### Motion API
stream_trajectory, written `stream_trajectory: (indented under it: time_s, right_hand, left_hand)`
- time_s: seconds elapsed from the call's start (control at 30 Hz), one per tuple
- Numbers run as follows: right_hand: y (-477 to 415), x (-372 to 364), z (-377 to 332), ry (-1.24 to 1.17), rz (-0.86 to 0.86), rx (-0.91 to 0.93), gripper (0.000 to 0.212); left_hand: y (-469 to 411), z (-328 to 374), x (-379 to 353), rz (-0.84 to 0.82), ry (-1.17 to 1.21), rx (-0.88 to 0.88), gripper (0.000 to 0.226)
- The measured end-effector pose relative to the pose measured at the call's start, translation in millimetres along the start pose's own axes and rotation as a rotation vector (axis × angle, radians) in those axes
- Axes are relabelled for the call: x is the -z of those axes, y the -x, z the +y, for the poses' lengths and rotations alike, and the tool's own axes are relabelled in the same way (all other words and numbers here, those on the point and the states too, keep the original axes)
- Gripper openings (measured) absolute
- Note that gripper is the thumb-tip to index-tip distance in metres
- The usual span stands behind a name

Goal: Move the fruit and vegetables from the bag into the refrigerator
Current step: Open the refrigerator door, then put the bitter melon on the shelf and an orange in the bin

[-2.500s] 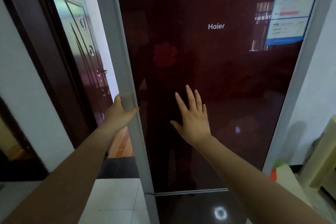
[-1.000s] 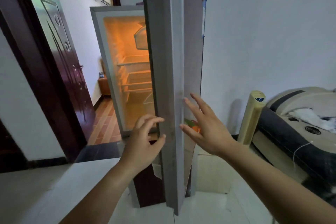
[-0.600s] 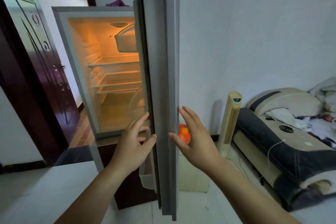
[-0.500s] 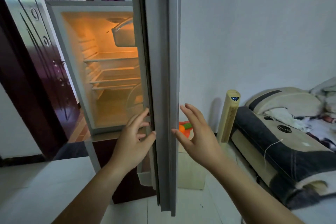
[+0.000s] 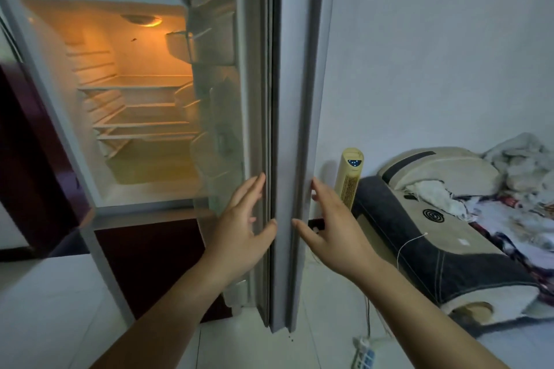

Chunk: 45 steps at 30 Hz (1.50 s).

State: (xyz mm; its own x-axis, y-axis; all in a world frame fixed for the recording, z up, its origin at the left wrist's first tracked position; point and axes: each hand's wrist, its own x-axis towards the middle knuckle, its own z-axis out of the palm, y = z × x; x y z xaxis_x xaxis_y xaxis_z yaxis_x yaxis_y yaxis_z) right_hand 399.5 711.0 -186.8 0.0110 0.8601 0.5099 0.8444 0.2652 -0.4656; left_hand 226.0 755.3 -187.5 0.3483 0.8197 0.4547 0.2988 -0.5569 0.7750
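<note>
The refrigerator (image 5: 54, 90) stands open, lit orange inside, with bare shelves (image 5: 141, 123). Its door (image 5: 287, 129) is swung out edge-on toward me, door racks visible on the inner side. My left hand (image 5: 242, 228) lies with straight fingers against the door's inner edge. My right hand (image 5: 332, 228) is spread open at the door's outer face, fingertips at its edge. The bag and the fruit and vegetables are hidden behind the door.
A cream tower fan (image 5: 349, 180) stands by the wall right of the door. A sofa bed (image 5: 443, 237) with crumpled bedding fills the right. A power strip (image 5: 364, 353) and cable lie on the white tiled floor. A dark wooden door (image 5: 18, 159) is at left.
The refrigerator door went from shut to wide open, swinging right. Both hands stayed at its edge. The orange produce seen beside the door earlier is now hidden behind it.
</note>
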Motion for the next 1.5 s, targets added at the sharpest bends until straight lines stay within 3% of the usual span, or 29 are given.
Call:
stream_trajectory:
  time_s: [0.33, 0.77, 1.0, 1.4, 1.5]
  right_hand:
    - [-34, 38, 91, 0.047, 0.042, -0.121, 0.080]
    - [-75, 70, 168, 0.097, 0.020, -0.218, 0.083]
    - [-77, 84, 207, 0.139, -0.008, -0.210, 0.061]
    - [-42, 105, 341, 0.114, -0.318, -0.281, 0.051]
    - [-39, 114, 390, 0.100, -0.396, -0.268, 0.051]
  left_hand:
    - [-64, 4, -74, -0.159, -0.062, -0.137, 0.074]
    - [-127, -14, -146, -0.218, -0.050, -0.281, 0.075]
    - [-129, -19, -155, -0.240, -0.026, -0.260, 0.056]
    - [-154, -4, -300, -0.384, -0.129, -0.246, 0.051]
    - [-171, -12, -351, -0.436, -0.259, -0.125, 0.057]
